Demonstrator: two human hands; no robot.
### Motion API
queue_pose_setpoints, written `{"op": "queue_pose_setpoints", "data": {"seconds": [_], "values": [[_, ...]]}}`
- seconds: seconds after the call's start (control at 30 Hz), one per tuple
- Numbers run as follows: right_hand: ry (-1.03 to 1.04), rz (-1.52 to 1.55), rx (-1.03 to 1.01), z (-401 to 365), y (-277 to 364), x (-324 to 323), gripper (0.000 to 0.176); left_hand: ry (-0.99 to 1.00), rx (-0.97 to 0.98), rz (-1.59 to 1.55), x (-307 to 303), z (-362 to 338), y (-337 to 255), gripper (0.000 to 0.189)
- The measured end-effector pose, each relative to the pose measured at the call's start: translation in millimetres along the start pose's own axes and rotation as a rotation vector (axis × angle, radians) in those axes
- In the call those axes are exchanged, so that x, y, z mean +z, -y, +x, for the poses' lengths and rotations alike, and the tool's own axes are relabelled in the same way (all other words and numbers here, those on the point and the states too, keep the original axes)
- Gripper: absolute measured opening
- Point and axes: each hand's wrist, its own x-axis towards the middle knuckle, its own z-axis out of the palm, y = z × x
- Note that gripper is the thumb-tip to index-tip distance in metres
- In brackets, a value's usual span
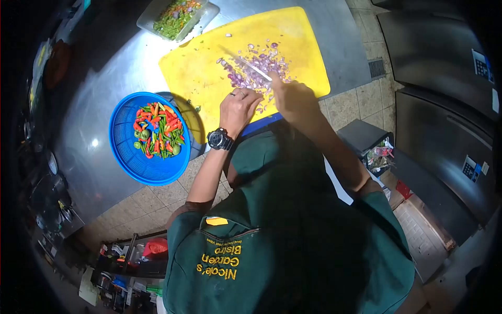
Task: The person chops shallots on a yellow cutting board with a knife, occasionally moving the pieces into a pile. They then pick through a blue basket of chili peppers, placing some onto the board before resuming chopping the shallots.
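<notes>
Chopped purple onion (274,64), probably red onion or shallot, is spread over a yellow cutting board (196,65). My right hand (294,100) is closed around the handle of a knife (255,69), its blade lying across the onion pieces and pointing to the upper left. My left hand (238,111), with a ring and a black wristwatch, rests at the board's near side beside the onion. Its fingers are curled together, and whatever is under them is hidden.
A blue plastic basket (117,141) of red and green chilies stands left of the board. Behind the board, a clear container (205,20) holds chopped vegetables. Metal appliances (444,125) and a dark bin (361,136) stand to the right. The steel table (94,112) extends leftward.
</notes>
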Motion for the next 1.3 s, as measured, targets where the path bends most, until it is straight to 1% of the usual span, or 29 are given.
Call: {"op": "queue_pose_setpoints", "data": {"seconds": [0.03, 0.07, 0.17, 0.2, 0.23, 0.27, 0.3, 0.33, 0.37, 0.4, 0.43, 0.47, 0.5, 0.57, 0.6, 0.7, 0.73, 0.8, 0.9, 0.93, 1.0, 1.03, 1.07, 1.1, 1.13, 1.17, 1.23, 1.27, 1.3], "values": [[-0.123, -0.111, -0.025, -1.8, -2.5, -2.5, 0.036, -0.029, 0.009, -0.010, 1.2, 0.2, 1.7, 0.011], [-0.109, -0.202, 0.035, -0.4, -13.1, 9.6, 0.036, -0.059, 0.014, -0.003, 4.5, 0.0, 5.2, 0.012], [-0.172, -0.150, -0.020, 6.4, -25.0, 15.6, 0.039, -0.042, 0.019, -0.022, -10.6, 3.9, -12.2, 0.015], [-0.162, -0.142, -0.012, 0.7, -22.8, 10.0, 0.039, 0.017, 0.031, -0.006, -15.0, 2.8, -18.8, 0.020], [-0.156, -0.179, -0.016, -1.8, -23.9, -0.7, 0.038, 0.024, 0.031, -0.007, -15.0, -2.2, -19.8, 0.020], [-0.158, -0.223, -0.028, 2.2, -23.8, -11.5, 0.037, 0.091, 0.028, 0.015, -13.6, -5.6, -18.0, 0.021], [-0.160, -0.225, -0.031, 5.3, -31.9, -4.1, 0.037, 0.158, 0.021, 0.036, -10.9, -10.0, -15.3, 0.022], [-0.204, -0.159, -0.026, 8.8, -44.5, 11.5, 0.036, 0.124, 0.039, -0.007, -5.6, -13.9, -9.4, 0.017], [-0.251, -0.093, -0.017, 11.6, -46.3, 13.9, 0.036, 0.125, 0.044, -0.008, -3.1, -16.2, -7.8, 0.017], [-0.254, -0.094, -0.015, 9.3, -50.5, 12.4, 0.036, 0.125, 0.007, -0.043, -0.6, -18.8, -6.5, 0.014], [-0.239, -0.125, -0.019, 8.9, -55.1, 10.3, 0.033, 0.118, -0.033, -0.073, 0.6, -20.3, -2.6, 0.012], [-0.217, -0.151, -0.019, 7.6, -53.2, 7.6, 0.031, 0.068, -0.005, -0.035, -0.4, -18.0, 2.3, 0.010], [-0.206, -0.146, -0.015, 3.0, -49.7, 6.4, 0.031, 0.076, -0.014, -0.037, -0.6, -20.8, 4.0, 0.010], [-0.117, -0.078, 0.161, 7.4, -48.7, -0.2, 0.030, 0.040, 0.010, -0.070, 1.5, -12.2, 6.8, 0.012], [-0.141, -0.002, 0.183, 8.9, -45.4, 8.5, 0.030, 0.020, 0.011, -0.045, 2.2, -9.7, 5.0, 0.013], [-0.106, 0.001, 0.159, 9.9, -36.3, -5.2, 0.026, -0.006, -0.001, -0.033, -7.2, -1.5, -12.6, 0.015], [-0.100, 0.003, 0.160, 4.0, -35.2, -6.6, 0.026, -0.042, 0.006, -0.043, -8.1, 0.5, -18.6, 0.016], [-0.095, 0.006, 0.131, -0.6, -36.1, -11.5, 0.026, -0.028, 0.010, -0.034, -4.6, -0.8, -24.4, 0.015], [-0.110, 0.087, 0.167, -0.2, -36.2, 15.0, 0.027, -0.006, -0.021, -0.045, 8.4, -0.4, -23.3, 0.013], [-0.103, 0.086, 0.159, -1.2, -46.3, 13.5, 0.027, 0.002, -0.014, -0.022, 13.4, 2.4, -18.4, 0.012], [0.023, -0.112, 0.059, -8.3, -45.1, -12.4, 0.023, 0.041, -0.006, -0.024, 16.9, 2.2, -13.7, 0.010], [0.020, -0.116, 0.050, -8.4, -50.1, -2.5, 0.023, 0.031, -0.006, -0.021, 18.3, 8.7, -10.3, 0.010], [0.036, -0.016, 0.094, -16.1, -58.7, 15.5, 0.023, -0.012, 0.018, -0.009, 21.1, 11.4, -9.8, 0.009], [0.051, 0.082, 0.142, -16.6, -50.5, 12.3, 0.023, -0.053, 0.045, 0.000, 22.2, 14.8, -13.1, 0.009], [0.004, 0.147, 0.277, -20.9, -37.5, 13.2, 0.023, -0.059, 0.049, -0.005, 24.1, 18.9, -16.7, 0.009], [0.006, 0.144, 0.277, -17.8, -40.1, 8.0, 0.023, -0.061, 0.063, -0.023, 20.2, 23.9, -25.4, 0.009], [0.050, 0.068, 0.152, -21.6, -46.6, 0.4, 0.026, -0.044, 0.063, -0.048, 24.5, 16.8, -34.3, 0.009], [0.133, 0.068, 0.291, -21.3, -33.2, -25.4, 0.027, -0.023, 0.089, -0.020, 32.6, 17.5, -32.3, 0.010], [0.125, 0.063, 0.285, -22.8, -35.2, -23.8, 0.027, -0.014, 0.117, 0.015, 38.6, 22.0, -28.5, 0.011]]}}
